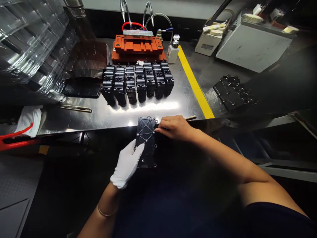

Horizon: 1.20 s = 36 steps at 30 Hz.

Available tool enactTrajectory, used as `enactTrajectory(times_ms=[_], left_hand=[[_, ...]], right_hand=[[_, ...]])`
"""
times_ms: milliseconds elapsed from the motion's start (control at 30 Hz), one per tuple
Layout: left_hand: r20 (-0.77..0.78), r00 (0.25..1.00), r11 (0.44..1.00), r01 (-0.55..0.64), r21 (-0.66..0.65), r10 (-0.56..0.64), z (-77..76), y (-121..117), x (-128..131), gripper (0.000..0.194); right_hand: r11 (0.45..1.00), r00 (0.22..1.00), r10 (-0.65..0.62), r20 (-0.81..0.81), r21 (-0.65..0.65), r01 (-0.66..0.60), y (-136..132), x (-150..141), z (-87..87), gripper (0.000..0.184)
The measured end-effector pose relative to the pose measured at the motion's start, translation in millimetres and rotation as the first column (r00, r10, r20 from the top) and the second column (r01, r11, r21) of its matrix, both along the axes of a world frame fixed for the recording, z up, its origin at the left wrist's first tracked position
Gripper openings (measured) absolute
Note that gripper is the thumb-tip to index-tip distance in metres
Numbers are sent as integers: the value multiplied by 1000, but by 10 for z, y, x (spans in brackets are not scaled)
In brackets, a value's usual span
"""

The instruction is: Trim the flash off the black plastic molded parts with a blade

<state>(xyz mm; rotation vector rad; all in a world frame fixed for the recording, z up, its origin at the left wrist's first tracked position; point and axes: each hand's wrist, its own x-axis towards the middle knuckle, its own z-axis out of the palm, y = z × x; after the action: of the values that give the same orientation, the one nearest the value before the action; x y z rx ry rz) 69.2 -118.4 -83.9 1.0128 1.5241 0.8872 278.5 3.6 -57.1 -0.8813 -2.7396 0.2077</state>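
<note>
My left hand (127, 163), in a white glove, grips a black plastic housing (146, 127) by its lower left side, thumb across its ribbed face. The housing is held upright in front of the bench edge, with crossed ribs and small round bosses showing. My bare right hand (177, 127) is closed, its fingertips at the housing's upper right edge. Beyond its knuckles a thin pale stick (190, 117) shows; whether the hand holds it is unclear. Whatever lies between the right fingers is hidden.
Several black housings (137, 82) stand in rows on the metal bench (163, 107). Behind them are an orange fixture (138, 46) and a white pump bottle (172, 51). Another black part (232, 92) lies past the yellow tape (194, 81). Plastic-wrapped trays (29, 43) rise at left.
</note>
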Motion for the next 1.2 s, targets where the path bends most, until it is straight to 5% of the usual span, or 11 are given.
enactTrajectory(times_ms=[233, 700, 1200], left_hand=[[-12, 1000, 1000, 0, -8, 0, 18, 0, -14, 44], [17, 996, 997, -83, 10, 83, 19, -16, 99, 44], [-13, 997, 997, -80, 11, 81, 25, -18, 88, 45]], right_hand=[[1000, 1000, 16, 27, 2, -16, 77, -11, 59, 37], [958, 952, -284, -117, -4, 286, -236, -17, -172, 36], [958, 929, -288, -232, -59, 282, -216, -3, -209, 34]])
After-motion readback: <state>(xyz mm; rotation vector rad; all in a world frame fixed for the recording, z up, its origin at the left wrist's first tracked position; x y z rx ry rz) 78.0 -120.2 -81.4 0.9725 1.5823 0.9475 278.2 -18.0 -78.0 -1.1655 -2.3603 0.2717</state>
